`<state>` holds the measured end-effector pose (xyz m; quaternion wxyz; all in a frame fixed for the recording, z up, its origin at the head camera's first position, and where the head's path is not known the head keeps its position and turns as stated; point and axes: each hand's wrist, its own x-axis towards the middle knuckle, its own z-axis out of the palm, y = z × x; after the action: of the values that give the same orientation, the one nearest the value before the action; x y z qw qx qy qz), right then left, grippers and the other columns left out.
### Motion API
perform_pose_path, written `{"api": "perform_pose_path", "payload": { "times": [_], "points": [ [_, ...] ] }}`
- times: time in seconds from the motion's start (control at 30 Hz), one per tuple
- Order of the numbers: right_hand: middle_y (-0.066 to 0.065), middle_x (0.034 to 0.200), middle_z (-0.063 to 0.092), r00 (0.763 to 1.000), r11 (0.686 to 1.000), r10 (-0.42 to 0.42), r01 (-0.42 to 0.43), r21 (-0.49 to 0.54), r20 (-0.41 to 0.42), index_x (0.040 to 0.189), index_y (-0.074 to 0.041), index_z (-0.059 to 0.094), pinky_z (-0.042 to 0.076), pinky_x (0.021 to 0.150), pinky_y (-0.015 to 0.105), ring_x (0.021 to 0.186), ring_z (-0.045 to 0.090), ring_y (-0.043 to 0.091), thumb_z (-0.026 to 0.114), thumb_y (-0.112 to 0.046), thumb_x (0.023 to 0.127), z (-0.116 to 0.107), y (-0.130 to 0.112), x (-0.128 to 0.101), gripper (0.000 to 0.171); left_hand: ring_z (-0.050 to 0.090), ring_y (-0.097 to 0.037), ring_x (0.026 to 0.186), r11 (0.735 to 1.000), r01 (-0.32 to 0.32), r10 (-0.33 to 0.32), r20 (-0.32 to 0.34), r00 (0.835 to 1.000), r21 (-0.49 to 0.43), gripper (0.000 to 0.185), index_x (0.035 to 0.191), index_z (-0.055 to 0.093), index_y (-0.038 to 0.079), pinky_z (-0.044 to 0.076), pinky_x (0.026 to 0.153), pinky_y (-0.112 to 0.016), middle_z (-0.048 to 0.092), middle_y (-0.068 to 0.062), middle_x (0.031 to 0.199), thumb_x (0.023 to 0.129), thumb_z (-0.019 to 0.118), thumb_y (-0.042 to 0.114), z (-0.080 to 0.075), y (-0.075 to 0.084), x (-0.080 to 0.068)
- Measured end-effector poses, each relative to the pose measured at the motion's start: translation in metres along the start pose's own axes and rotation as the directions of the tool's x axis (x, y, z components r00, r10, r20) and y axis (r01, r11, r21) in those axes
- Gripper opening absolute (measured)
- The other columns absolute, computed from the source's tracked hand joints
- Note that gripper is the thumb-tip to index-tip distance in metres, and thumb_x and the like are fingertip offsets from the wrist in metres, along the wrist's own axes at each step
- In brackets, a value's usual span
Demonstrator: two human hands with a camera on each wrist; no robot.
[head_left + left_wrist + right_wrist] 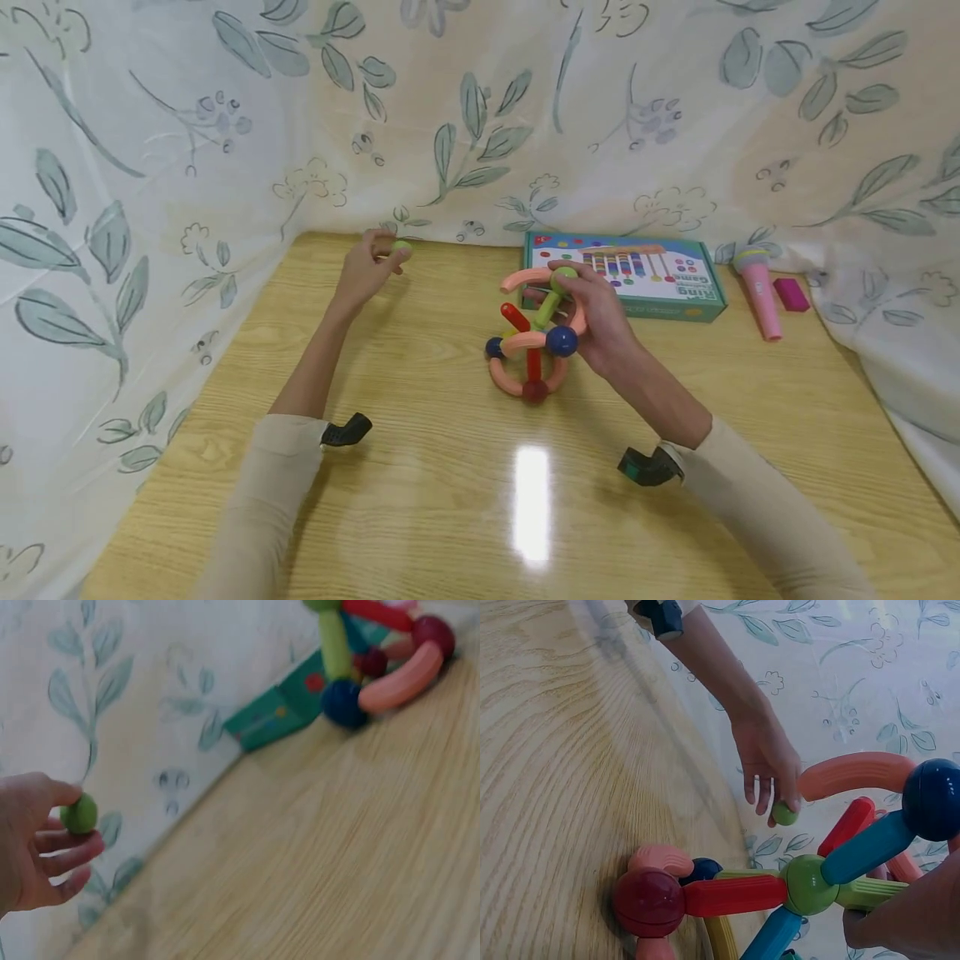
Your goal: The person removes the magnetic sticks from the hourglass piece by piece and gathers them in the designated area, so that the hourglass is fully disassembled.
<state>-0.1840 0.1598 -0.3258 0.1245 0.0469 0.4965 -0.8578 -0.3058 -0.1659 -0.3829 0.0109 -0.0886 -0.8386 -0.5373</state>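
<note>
My left hand [364, 268] pinches a small green ball [79, 814] between thumb and fingertips, above the far left part of the table. At the middle, my right hand [604, 315] grips the upper part of a magnetic stick-and-ball structure [533, 364]. Curved salmon-pink pieces, straight red, blue and light-green sticks, and coloured balls make up this structure. A dark red ball [649, 901] sits at its base, close to the wood. Higher up, a navy ball [933, 799] joins a curved piece and a blue stick. Part of the structure is hidden behind my right fingers.
Behind my right hand a teal toy box [660, 275] lies at the table's back edge. Right of it are a pink toy microphone [761, 293] and a small magenta block [792, 294]. A leaf-patterned cloth [480, 125] hangs behind the wooden table [420, 500].
</note>
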Motion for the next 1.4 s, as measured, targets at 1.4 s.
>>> {"api": "perform_pose_path", "payload": {
  "times": [1.4],
  "points": [
    [0.014,0.123,0.050,1.000,0.997,0.005,-0.005,-0.074,-0.004,0.128,-0.007,0.040,0.031,0.101,0.043,0.115,0.051,0.034,0.044,-0.019,0.097,-0.002,0.001,-0.003,0.034,0.038,-0.034,0.119,0.920,0.353,-0.272,-0.371,0.888,0.172,0.054,0.136,0.039,0.006,0.035,0.096,-0.044,0.047,-0.020,0.127,0.089,0.058,0.024,-0.073,-0.080,0.030]
  ]
}}
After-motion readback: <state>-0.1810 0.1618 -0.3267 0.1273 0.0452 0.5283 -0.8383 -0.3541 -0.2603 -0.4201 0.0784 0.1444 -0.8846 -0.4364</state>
